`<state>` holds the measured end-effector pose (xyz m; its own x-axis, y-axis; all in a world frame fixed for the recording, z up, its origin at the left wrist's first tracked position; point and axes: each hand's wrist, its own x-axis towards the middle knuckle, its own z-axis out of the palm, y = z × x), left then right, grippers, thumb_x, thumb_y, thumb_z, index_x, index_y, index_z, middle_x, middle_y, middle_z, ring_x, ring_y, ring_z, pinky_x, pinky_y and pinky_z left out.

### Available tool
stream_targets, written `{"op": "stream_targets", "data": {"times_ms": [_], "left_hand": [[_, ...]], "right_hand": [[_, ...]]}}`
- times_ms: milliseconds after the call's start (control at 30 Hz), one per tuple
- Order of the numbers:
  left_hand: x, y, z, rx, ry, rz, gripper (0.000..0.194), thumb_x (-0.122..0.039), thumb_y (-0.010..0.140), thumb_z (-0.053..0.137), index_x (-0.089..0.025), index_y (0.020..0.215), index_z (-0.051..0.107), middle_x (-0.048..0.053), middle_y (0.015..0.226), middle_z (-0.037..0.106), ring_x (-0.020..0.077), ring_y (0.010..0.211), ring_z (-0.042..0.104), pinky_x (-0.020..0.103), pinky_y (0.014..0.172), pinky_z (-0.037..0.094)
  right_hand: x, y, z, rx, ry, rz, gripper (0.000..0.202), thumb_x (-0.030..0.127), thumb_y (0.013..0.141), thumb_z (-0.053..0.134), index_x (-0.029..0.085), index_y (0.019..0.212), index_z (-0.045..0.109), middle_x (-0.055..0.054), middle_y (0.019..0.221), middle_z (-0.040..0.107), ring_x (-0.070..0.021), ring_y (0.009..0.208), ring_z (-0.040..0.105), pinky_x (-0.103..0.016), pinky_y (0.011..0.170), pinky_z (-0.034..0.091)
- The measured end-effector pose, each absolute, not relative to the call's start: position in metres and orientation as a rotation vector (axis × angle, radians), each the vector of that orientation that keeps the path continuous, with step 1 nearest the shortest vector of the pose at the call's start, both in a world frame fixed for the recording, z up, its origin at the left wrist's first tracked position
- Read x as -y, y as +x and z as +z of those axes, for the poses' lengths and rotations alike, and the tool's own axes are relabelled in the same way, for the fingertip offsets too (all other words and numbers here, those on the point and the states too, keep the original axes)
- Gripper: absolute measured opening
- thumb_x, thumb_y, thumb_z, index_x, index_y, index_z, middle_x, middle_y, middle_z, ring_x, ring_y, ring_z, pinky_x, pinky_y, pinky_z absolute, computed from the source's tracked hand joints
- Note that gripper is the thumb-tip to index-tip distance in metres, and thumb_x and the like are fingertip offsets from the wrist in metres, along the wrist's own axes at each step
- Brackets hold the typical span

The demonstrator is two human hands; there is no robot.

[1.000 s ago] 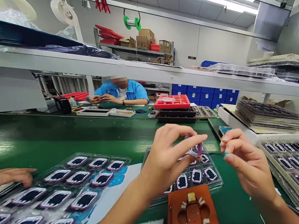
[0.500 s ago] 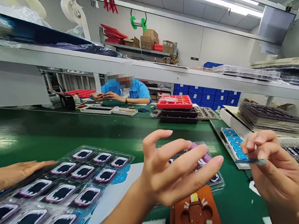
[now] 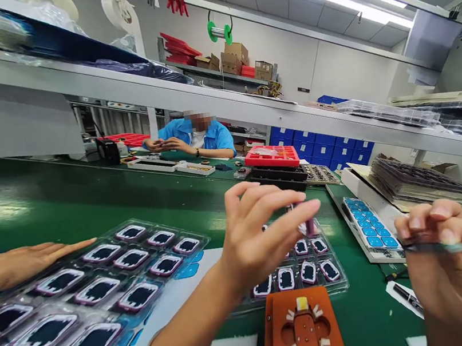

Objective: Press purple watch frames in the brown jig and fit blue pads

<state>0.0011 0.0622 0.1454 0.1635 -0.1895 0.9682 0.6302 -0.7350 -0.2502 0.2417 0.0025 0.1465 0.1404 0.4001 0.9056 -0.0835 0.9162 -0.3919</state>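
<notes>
My left hand (image 3: 260,226), with a white bangle at its wrist, is raised over the middle of the bench. Its fingertips grip a small purple frame (image 3: 310,227), partly hidden by the fingers. Off to the right, my right hand (image 3: 455,261) pinches a thin dark see-through piece (image 3: 433,246) with a pale greenish end, seen almost edge-on. Beneath the left hand lies a clear tray (image 3: 340,281) of rounded purple-edged frames. An orange-brown fixture (image 3: 277,336) with a shaped recess and white tabs sits in front of it.
Another person's hand (image 3: 31,260) rests by a large clear tray (image 3: 109,229) of frames at left. A box with blue film pieces (image 3: 369,223) lies at right. Black trays under a red tray (image 3: 270,157) stand behind. A co-worker in blue (image 3: 223,136) sits across.
My left hand has lifted and drawn slightly left with the purple frame, uncovering more of the tray below. My right hand has moved right and slightly down with the thin piece.
</notes>
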Motion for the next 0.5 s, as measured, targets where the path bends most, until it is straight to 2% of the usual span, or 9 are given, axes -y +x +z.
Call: {"op": "stream_targets", "data": {"times_ms": [133,267,367,500], "left_hand": [[-0.08,-0.008,0.144,0.593,-2.198,-2.097,0.037,-0.039,0.082,0.075,-0.022,0.114,0.066,0.007,0.106,0.071,0.0185,0.096,0.065,0.033,0.086,0.049],[-0.083,-0.008,0.142,0.47,-2.769,-2.603,0.058,-0.052,0.072,0.08,-0.018,0.117,0.064,0.011,0.107,0.07,0.0205,0.092,0.068,0.033,0.084,0.054],[-0.078,-0.002,0.14,0.28,-3.053,-2.731,0.059,-0.052,0.066,0.085,-0.02,0.112,0.066,0.01,0.105,0.07,0.0235,0.095,0.07,0.036,0.086,0.055],[-0.073,0.003,0.138,0.14,-3.26,-2.825,0.055,-0.046,0.063,0.088,-0.021,0.106,0.065,0.009,0.103,0.069,0.0242,0.096,0.07,0.038,0.088,0.055]], "right_hand": [[0.004,0.248,0.154,1.269,-0.286,0.344,0.017,0.029,0.086,0.076,0.021,0.075,0.065,-0.002,0.096,0.037,-0.0151,0.08,0.045,-0.029,0.072,0.047],[0.001,0.248,0.149,1.326,-0.328,0.386,0.012,0.028,0.087,0.074,0.023,0.08,0.065,-0.004,0.093,0.047,-0.0182,0.084,0.05,-0.031,0.073,0.048],[-0.005,0.243,0.144,1.422,-0.33,0.43,0.007,0.027,0.09,0.071,0.024,0.086,0.066,-0.003,0.084,0.055,-0.0189,0.084,0.055,-0.032,0.075,0.05],[-0.008,0.236,0.144,1.485,-0.324,0.45,0.008,0.025,0.091,0.07,0.022,0.085,0.065,-0.001,0.075,0.06,-0.0154,0.073,0.057,-0.028,0.069,0.052]]}}
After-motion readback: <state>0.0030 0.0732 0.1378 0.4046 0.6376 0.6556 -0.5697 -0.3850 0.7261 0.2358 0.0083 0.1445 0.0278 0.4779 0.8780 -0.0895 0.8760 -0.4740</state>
